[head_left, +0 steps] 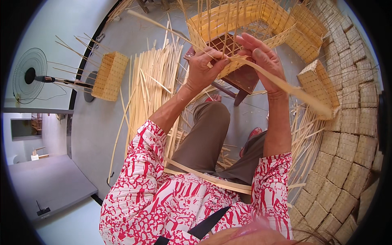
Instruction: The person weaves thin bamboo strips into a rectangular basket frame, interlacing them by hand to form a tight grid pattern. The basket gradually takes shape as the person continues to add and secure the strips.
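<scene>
A long pale bamboo strip [281,83] crosses in front of me, with one end reaching toward the far left and the other toward the right. My left hand [206,67] is closed, pinching this strip between thumb and fingers. Beside it, my right hand [263,61] has its fingers stretched out, and the strip runs past its palm. Just beyond both hands is a partly woven yellow basket [228,18] with upright stakes standing loose from its weave. A dark reddish wooden stool [243,81] is under the near part of the basket.
A large pile of loose strips [153,81] covers the floor at left. More strips [220,181] lie across my lap. A woven box [109,77] and a standing fan [30,76] are farther left. Stacked woven baskets [341,143] line the right side, with another basket [318,87] before them.
</scene>
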Tool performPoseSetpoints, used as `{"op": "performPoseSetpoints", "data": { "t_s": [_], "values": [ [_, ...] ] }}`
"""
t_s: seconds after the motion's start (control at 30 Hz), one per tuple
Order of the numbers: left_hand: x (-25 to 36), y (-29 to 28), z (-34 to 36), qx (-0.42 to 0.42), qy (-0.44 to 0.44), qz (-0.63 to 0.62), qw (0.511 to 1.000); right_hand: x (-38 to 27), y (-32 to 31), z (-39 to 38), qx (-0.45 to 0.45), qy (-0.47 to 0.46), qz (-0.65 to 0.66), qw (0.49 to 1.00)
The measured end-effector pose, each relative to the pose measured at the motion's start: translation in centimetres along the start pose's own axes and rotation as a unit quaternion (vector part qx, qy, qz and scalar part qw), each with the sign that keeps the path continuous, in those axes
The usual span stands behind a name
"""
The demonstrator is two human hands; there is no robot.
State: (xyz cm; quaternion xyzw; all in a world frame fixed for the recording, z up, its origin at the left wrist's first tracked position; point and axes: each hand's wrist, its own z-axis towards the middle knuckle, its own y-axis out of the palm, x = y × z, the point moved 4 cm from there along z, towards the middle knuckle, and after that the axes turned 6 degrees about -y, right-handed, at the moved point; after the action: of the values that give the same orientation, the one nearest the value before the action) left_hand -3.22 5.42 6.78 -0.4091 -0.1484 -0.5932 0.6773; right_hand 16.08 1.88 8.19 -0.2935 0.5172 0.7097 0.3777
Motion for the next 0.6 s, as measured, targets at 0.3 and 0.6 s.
{"op": "performPoseSetpoints", "data": {
  "t_s": [0.3,0.6],
  "values": [
    [-0.4,0.4,0.2,0.005,-0.035,-0.033,0.999,-0.9,-1.3,-1.0,0.025,-0.101,-0.250,0.963],
    [-1.7,0.1,-0.1,-0.009,-0.037,-0.024,0.999,-2.2,0.1,-0.1,0.151,-0.146,-0.230,0.950]
  ]
}}
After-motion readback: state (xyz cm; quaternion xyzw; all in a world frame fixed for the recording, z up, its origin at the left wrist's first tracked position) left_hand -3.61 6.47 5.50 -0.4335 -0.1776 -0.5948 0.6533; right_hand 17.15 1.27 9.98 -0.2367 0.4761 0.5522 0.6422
